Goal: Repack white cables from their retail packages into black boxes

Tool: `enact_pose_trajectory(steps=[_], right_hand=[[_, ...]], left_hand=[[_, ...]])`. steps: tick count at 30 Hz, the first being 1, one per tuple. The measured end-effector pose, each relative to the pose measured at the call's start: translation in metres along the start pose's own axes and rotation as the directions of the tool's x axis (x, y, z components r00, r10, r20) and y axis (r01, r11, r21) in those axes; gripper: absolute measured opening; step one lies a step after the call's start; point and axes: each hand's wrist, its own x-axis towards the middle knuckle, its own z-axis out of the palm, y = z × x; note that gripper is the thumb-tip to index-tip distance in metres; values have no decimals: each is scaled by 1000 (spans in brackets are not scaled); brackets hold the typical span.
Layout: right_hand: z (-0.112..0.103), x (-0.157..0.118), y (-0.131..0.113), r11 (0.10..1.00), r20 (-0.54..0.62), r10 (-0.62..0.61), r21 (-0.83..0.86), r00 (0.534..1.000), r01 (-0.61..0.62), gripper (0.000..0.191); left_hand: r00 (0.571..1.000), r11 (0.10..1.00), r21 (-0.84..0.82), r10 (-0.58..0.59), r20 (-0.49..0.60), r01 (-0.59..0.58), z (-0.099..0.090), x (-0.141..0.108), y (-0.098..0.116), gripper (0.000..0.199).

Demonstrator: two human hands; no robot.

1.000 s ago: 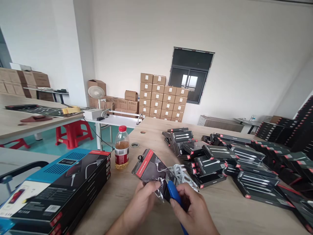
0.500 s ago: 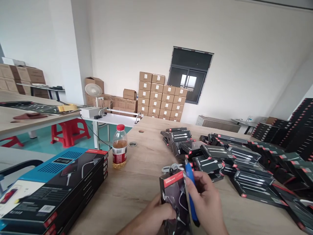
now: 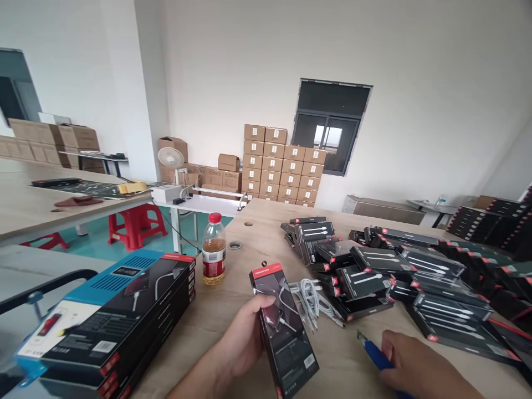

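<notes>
My left hand [image 3: 246,336] grips a black box with a red top strip [image 3: 286,338] by its side, tilted, its printed face toward me. To the right, my right hand [image 3: 419,366] is closed round a blue-handled cutter [image 3: 376,354], its metal tip pointing up and left, apart from the box. Coiled white cables [image 3: 313,302] lie on the table just behind the held box. Beyond them is a heap of black cable boxes [image 3: 366,281].
A bottle with a red cap [image 3: 214,260] stands left of centre on the wooden table [image 3: 220,321]. Stacked blue and black boxes [image 3: 124,310] sit at the left. More black boxes [image 3: 477,221] are piled at the far right. A fan and cartons stand behind.
My right hand has moved right and down with the cutter, away from the box. The box is uncovered, and the white cables show more fully. The view has turned slightly left.
</notes>
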Motion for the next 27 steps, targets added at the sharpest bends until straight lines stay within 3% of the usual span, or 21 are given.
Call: enact_pose_trajectory(steps=[3, 5, 7, 10, 12, 14, 19, 23, 27], right_hand=[[-1, 1, -1, 1000, 129, 24, -21, 991, -21, 17], [-3, 3, -15, 997, 94, 5, 73, 996, -12, 15], [-2, 3, -39, 963, 0, -72, 259, 997, 70, 27], [7, -4, -84, 798, -119, -252, 536, 960, 276, 40], [16, -10, -108, 744, -132, -326, 575, 936, 340, 35], [25, -14, -123, 751, -147, -336, 554, 930, 359, 37], [36, -11, -124, 709, -310, -259, 583, 915, 398, 48], [35, -9, -120, 730, -441, -231, 511, 868, 454, 47], [30, -7, -116, 779, -519, -260, 386, 814, 495, 47]], left_hand=[[1000, 1000, -5, -22, 6, 22, 0, 1, 1, 38], [998, 998, 2, -62, 30, 62, 0, 1, 0, 41], [993, 994, 23, -104, 53, 102, 1, 0, -3, 45], [988, 987, 71, -145, 54, 142, 2, 0, -12, 45], [983, 981, 103, -171, 68, 164, 3, 1, -17, 46], [975, 974, 124, -200, 95, 188, 4, 1, -20, 50], [965, 986, 62, -163, 206, 154, 3, -3, -19, 66], [934, 988, 68, -150, 324, 136, -2, -7, -24, 77], [936, 989, 124, -112, 335, 74, -3, -9, -29, 67]])
